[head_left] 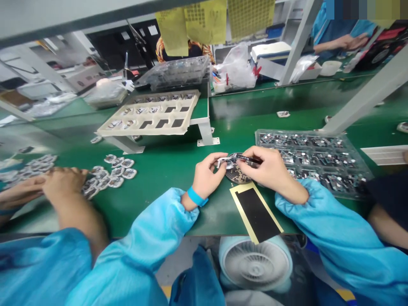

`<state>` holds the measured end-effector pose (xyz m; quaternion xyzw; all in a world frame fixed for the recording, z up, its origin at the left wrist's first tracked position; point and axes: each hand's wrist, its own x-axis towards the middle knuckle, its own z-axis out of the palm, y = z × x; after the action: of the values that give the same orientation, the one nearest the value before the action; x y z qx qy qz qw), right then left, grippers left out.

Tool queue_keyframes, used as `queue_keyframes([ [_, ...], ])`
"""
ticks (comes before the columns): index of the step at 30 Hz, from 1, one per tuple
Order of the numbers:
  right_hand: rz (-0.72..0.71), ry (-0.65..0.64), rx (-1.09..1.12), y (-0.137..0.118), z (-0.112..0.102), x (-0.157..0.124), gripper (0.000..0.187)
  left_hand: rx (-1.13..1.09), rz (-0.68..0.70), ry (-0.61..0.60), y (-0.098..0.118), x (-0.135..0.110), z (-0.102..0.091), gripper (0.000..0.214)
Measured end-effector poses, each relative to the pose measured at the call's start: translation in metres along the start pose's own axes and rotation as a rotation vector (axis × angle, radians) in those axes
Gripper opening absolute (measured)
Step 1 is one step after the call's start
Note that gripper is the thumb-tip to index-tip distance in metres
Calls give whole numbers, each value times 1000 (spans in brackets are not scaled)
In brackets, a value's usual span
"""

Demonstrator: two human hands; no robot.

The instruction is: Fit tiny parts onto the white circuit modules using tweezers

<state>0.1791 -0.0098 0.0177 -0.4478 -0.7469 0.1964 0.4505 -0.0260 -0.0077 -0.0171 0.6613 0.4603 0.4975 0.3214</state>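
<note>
Between thumb and fingers, my left hand (207, 174) pinches a small white-and-dark part (224, 162), too small to name exactly. Black tweezers (248, 160) are gripped in my right hand (267, 168), their tips pointing left at that part. Beneath both hands a round dark dish (237, 175) with a speckled, mesh-like surface is partly covered by my fingers. Closer to the table edge lies a yellow-backed sheet (245, 212) bearing a black rectangle. A blue band circles my left wrist.
A clear tray (314, 163) of circuit parts stands at right. A cream tray (148, 112) sits on a raised green stand. White parts (116, 171) cluster at left near a co-worker's hands (62, 185). A slanted post (360, 93) rises at right; a fan (255, 263) is below the table.
</note>
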Motion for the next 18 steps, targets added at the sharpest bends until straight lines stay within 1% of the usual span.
queue_keyframes([
  [2,-112,5,-57,2,1,-1,5,30,29,-11,-2,0,-1,26],
  [4,-169,-4,-80,3,1,-2,9,65,59,-30,-4,-1,-2,28],
  [11,-274,-5,-143,5,4,-5,13,185,167,-77,-2,0,-6,36],
  [14,-310,-6,-165,5,5,-6,14,215,177,-82,-2,0,-5,38],
  [18,-356,-40,-199,5,3,-6,11,234,161,-77,-1,0,-5,37],
])
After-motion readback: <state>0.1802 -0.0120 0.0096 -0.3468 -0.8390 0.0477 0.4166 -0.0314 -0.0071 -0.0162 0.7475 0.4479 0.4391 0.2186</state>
